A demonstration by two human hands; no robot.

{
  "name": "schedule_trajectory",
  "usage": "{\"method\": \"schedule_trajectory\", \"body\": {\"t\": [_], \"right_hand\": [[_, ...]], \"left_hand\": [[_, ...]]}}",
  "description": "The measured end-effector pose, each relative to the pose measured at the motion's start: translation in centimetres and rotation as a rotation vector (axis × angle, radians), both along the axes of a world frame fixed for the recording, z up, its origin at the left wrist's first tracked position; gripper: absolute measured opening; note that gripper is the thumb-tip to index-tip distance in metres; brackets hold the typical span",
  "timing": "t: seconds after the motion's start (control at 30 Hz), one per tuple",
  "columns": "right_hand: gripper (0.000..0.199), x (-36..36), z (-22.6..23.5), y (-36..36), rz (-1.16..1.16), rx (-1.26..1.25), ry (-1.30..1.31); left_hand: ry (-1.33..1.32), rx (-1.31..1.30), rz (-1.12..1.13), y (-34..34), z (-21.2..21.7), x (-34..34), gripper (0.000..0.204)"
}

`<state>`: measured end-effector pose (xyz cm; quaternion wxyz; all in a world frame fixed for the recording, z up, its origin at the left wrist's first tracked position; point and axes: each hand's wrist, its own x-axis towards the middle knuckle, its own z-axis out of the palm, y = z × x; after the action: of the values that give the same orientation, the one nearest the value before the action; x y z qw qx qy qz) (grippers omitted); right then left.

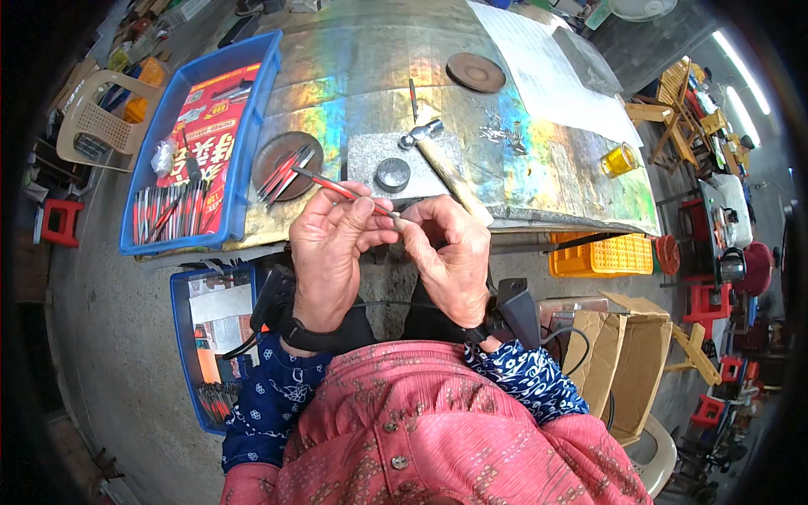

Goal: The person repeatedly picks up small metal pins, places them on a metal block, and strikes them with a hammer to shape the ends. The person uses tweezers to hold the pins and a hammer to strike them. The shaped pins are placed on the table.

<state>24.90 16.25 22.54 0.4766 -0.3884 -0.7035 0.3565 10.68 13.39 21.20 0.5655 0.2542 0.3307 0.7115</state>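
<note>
Red-handled slim tool: it sits in both hands, slanting over the bench's (581, 192) front edge, its dark tip (300, 172) pointing toward the brown dish.
Left hand (335, 240): thumb and forefinger are clamped on the tool's (335, 186) middle, the other fingers curled beneath.
Right hand (448, 261): thumb and forefinger pinch together on the tool's near end.
Brown dish (268, 155): it lies near the bench's front left corner, beside the tray, with a bundle of similar tools (279, 178) on it.
Blue tray (268, 93): it runs along the left edge, a row of slim tools (172, 210) at its near end.
Stone slab (364, 148): it lies by the front edge, just beyond the hands, bearing a black ring (393, 188).
Hammer (446, 172): its head rests on the slab, and its wooden handle reaches the front edge.
Glass of yellow liquid (620, 160): it stands near the right edge.
</note>
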Motion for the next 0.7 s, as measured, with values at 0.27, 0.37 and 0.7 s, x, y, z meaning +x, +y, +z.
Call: {"method": "schedule_trajectory", "body": {"t": [0.27, 0.37, 0.7], "right_hand": [[0.013, 2.0, 0.7, 2.8, -0.077, 0.393, -0.344], [0.02, 3.7, 0.9, 4.0, -0.159, 0.457, -0.573], [0.038, 5.0, -1.0, 4.7, -0.184, 0.237, -0.824]], "left_hand": [[0.097, 0.019, -0.031, 2.3, -0.1, -1.5, 0.014], [0.221, 0.029, 0.013, 3.7, -0.3, -2.0, 0.014], [0.488, 0.077, 0.103, 6.2, -0.9, -1.2, 0.009]]}}
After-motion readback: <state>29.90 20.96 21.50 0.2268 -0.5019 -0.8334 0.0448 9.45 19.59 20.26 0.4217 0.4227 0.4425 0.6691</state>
